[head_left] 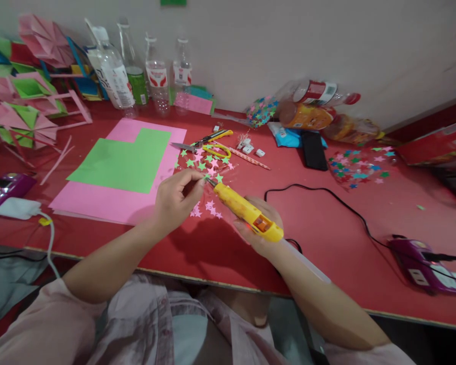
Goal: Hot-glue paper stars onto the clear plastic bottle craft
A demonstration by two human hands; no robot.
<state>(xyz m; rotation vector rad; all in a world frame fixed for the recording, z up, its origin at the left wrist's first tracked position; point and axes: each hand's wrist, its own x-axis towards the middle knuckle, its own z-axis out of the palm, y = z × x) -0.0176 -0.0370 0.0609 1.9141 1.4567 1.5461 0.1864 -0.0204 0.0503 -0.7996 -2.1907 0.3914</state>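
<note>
My right hand (259, 242) is closed around a yellow hot glue gun (238, 203), with a clear glue stick (307, 261) trailing behind it. The gun's metal nozzle points left to the fingertips of my left hand (177, 196). Thumb and forefinger there pinch a tiny green piece (205, 177), apparently a paper star, largely covered by the fingers. Beneath both hands lie scattered green stars (201, 166) and pink stars (210, 206). Just beyond them are yellow-handled scissors (216, 149) and a yellow utility knife (220, 135).
Green paper (125, 159) on pink sheets (91, 203) lies left. Bottles (159, 83) and folded-paper models (26, 101) stand behind. A phone (313, 150), star pile (359, 167), black cord (327, 190) and purple power strip (421, 266) are right; another strip (15, 187) is left.
</note>
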